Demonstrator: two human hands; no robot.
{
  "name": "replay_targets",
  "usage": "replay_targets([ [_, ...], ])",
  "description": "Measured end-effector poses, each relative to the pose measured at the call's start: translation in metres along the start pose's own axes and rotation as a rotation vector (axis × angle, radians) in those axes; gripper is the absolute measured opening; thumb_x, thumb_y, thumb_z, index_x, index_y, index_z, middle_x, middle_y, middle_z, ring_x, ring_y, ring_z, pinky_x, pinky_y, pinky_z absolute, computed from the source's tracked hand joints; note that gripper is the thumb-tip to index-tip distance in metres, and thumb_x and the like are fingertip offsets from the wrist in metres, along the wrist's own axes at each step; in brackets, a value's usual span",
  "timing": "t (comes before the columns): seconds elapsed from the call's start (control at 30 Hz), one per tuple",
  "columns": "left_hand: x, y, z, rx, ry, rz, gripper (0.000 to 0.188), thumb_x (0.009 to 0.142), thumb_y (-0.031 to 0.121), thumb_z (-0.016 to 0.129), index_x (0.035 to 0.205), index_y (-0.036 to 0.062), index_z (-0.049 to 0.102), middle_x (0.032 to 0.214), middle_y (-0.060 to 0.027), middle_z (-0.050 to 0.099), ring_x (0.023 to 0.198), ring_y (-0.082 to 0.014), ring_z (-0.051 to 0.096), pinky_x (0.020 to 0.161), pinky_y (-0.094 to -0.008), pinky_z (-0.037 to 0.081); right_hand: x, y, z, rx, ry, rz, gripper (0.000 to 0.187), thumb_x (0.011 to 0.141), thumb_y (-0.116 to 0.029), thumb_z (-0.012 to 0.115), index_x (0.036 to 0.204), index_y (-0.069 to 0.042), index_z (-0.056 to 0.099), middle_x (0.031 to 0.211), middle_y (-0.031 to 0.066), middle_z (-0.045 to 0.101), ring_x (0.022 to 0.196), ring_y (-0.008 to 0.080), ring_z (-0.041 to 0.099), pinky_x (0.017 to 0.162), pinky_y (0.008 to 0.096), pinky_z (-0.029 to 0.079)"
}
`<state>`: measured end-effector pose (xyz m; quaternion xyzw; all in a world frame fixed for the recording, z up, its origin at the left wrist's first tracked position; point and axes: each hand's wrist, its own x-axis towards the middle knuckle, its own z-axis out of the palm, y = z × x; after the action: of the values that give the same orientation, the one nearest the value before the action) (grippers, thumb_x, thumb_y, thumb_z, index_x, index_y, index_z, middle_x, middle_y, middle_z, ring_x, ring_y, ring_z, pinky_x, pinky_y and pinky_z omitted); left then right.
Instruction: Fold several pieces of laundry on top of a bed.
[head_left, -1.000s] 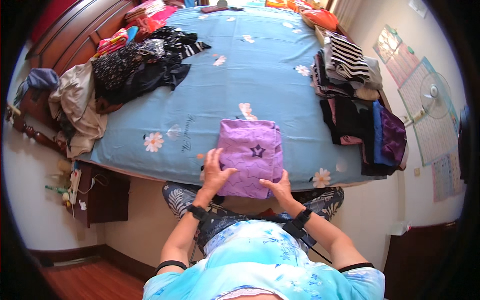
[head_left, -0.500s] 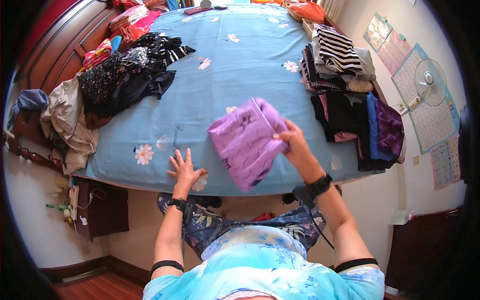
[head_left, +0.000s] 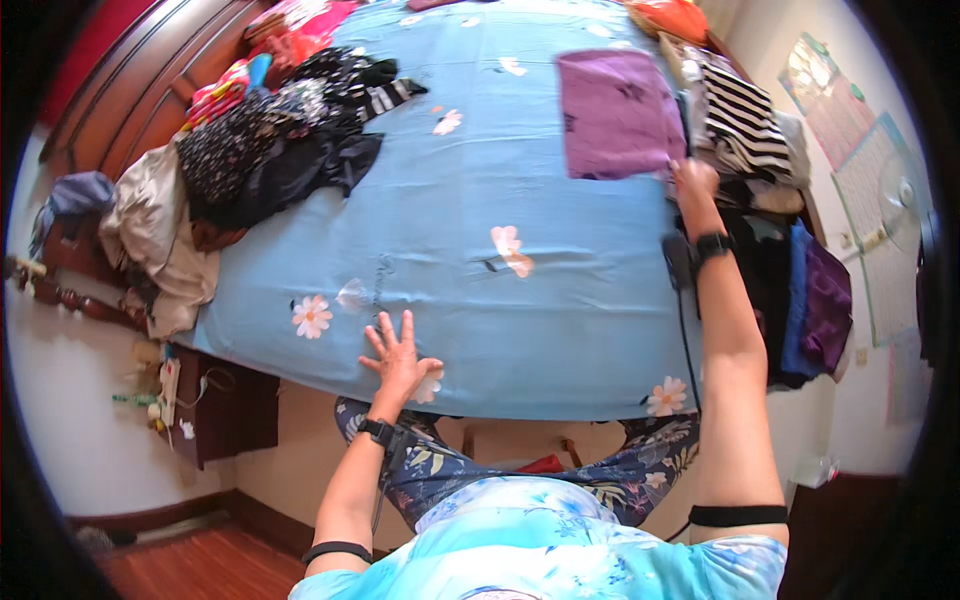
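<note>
My right hand (head_left: 694,182) reaches far out to the right side of the bed, its fingers closed on the near right corner of a folded purple garment (head_left: 620,115). The cloth looks slightly smeared by motion; whether it lies flat on the sheet or hangs just above it, I cannot tell. Its right edge comes up against a pile of folded clothes (head_left: 745,120) topped by a black-and-white striped one. Near the front edge of the bed, my left hand (head_left: 400,365) rests on the blue flowered sheet (head_left: 470,330) with fingers spread, holding nothing.
Loose dark clothes (head_left: 270,140) and a beige garment (head_left: 155,230) lie heaped at the left by the wooden headboard (head_left: 140,90). Folded black, blue and purple clothes (head_left: 825,300) line the right edge. A dark bedside cabinet (head_left: 235,415) stands at lower left.
My right hand has carried the purple garment forward and right, from the near middle to beside the striped pile. My left hand stays spread on the sheet. The whole view has shifted slightly.
</note>
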<state>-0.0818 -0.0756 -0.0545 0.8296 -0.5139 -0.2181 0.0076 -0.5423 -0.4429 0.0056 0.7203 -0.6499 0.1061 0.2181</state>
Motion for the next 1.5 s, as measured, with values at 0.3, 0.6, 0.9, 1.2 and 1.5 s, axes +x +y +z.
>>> replay_targets([
  [0.3, 0.004, -0.002, -0.002, 0.024, -0.03, 0.003, 0.116, 0.06, 0.044, 0.084, 0.151, 0.0287, 0.014, 0.157, -0.0173, -0.001, 0.141, -0.0498, -0.001, 0.095, -0.0808, 0.013, -0.156, -0.197, -0.061, 0.525, -0.622, -0.172, 0.108, 0.054, -0.038, 0.087, 0.145, -0.02, 0.033, 0.136, 0.0221, 0.041, 0.127, 0.0396, 0.039, 0.098, 0.0525, 0.038],
  [0.6, 0.113, -0.051, -0.039, -0.192, 0.206, 0.338, 0.089, 0.062, 0.044, 0.083, 0.136, 0.0094, 0.046, 0.144, -0.0194, 0.032, 0.125, -0.0397, 0.039, 0.104, -0.0494, 0.036, -0.19, -0.274, -0.1, 0.39, -0.802, -0.376, 0.117, 0.048, -0.03, 0.091, 0.147, -0.027, 0.028, 0.15, 0.0304, 0.016, 0.137, 0.0538, 0.014, 0.096, 0.0719, 0.03],
  [0.9, 0.241, -0.037, -0.09, -0.299, 0.337, 0.159, 0.091, 0.065, 0.042, 0.081, 0.139, 0.005, 0.044, 0.153, -0.0204, 0.017, 0.131, -0.0407, 0.033, 0.108, -0.0434, 0.034, -0.19, -0.277, -0.101, 0.357, -0.75, -0.392, 0.118, 0.044, -0.024, 0.091, 0.145, -0.025, 0.031, 0.148, 0.0311, 0.019, 0.136, 0.0548, 0.017, 0.093, 0.071, 0.035],
  [1.2, 0.316, -0.057, -0.083, -0.396, 0.457, 0.192, 0.088, 0.065, 0.044, 0.082, 0.131, -0.0047, 0.049, 0.149, -0.0247, 0.028, 0.132, -0.0372, 0.038, 0.109, -0.0395, 0.033, -0.188, -0.28, -0.098, 0.328, -0.763, -0.395, 0.116, 0.044, -0.026, 0.091, 0.144, -0.024, 0.033, 0.149, 0.0301, 0.019, 0.137, 0.0536, 0.017, 0.094, 0.0704, 0.035],
  [1.5, 0.199, -0.028, -0.095, -0.587, 0.285, 0.599, 0.056, 0.073, 0.027, 0.079, 0.119, -0.0016, 0.062, 0.135, -0.0205, 0.049, 0.126, -0.0323, 0.046, 0.105, -0.0383, 0.037, -0.186, -0.283, -0.102, 0.302, -0.778, -0.377, 0.124, 0.041, -0.028, 0.093, 0.147, -0.026, 0.03, 0.15, 0.0281, 0.018, 0.138, 0.0522, 0.016, 0.094, 0.0702, 0.034],
])
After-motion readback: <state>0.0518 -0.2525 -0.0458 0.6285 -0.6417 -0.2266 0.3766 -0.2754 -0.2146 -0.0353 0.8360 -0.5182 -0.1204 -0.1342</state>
